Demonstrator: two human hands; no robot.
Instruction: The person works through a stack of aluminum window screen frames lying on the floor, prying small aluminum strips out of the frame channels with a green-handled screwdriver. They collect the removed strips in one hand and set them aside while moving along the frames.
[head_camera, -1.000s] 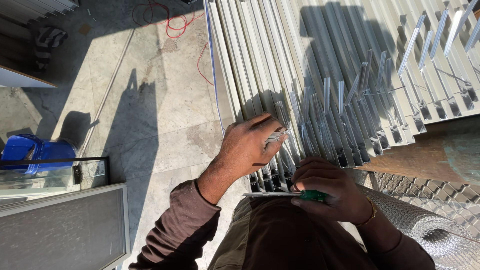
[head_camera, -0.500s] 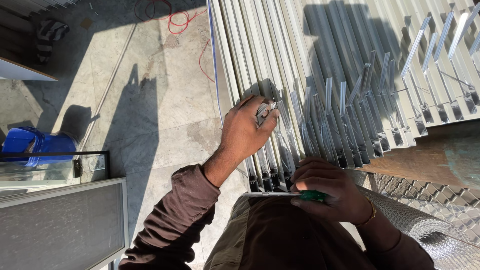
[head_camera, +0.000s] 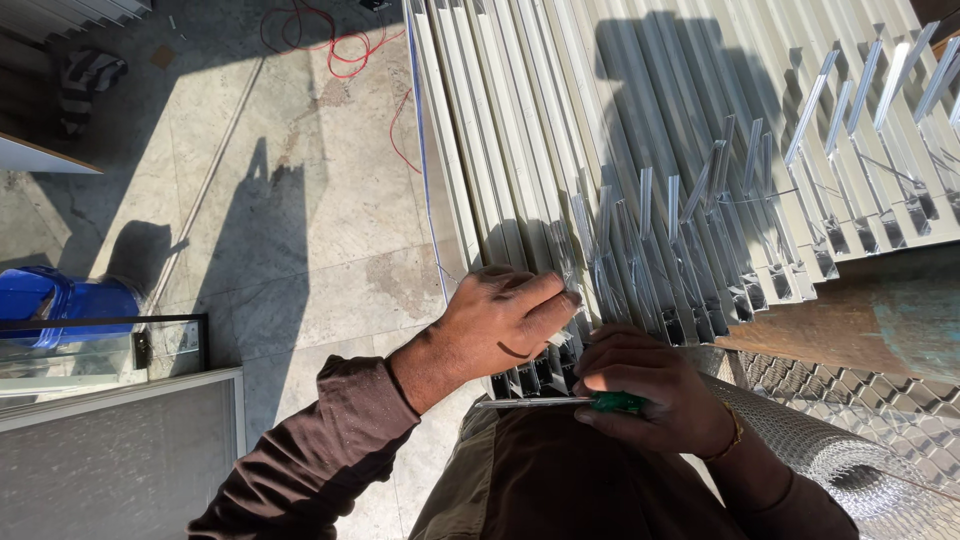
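Pinching stiff, light aluminium profiles (head_camera: 560, 250) at their ends, left hand (head_camera: 500, 325) fingers closed; right hand (head_camera: 650, 395), at 4 o'clock, grips screwdriver (head_camera: 560, 402).

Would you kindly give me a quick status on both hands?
Left hand pinching clear film on the pale aluminium profiles. Right hand gripping a green-handled screwdriver. Nothing in the way.

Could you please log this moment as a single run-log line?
left hand: pinching clear film on aluminium profiles | right hand: holding green-handled screwdriver | wire mesh roll: at right
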